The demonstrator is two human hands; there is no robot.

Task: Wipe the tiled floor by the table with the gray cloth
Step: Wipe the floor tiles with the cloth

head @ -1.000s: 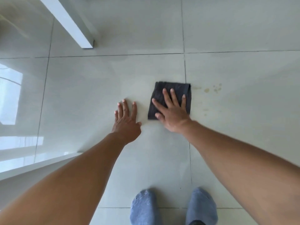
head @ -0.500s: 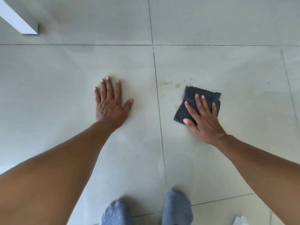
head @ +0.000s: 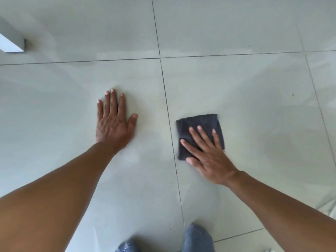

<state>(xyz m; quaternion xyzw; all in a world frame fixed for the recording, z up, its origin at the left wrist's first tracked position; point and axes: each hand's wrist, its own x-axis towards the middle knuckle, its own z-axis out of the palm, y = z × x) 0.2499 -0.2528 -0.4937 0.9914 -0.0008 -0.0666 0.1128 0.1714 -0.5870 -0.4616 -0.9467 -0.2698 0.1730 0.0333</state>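
Fingers [head: 201, 137] of our right hand [head: 211, 160] lie spread flat on the folded dark gray cloth [head: 199, 124], right of centre beside the grout line [head: 169, 115], while our left hand [head: 113, 124] rests open on pale tile [head: 54, 106].

Glossy pale tiles [head: 236, 88] crossed by dark grout lines [head: 164, 84]; a white table leg [head: 11, 42] stands far left.

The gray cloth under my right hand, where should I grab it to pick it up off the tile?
Pinch the far edge of the gray cloth, coming from above and beyond it. It lies folded flat on the tiled floor, and the right hand covers its near half, so the far edge is the bare part. The left hand is flat on the floor.
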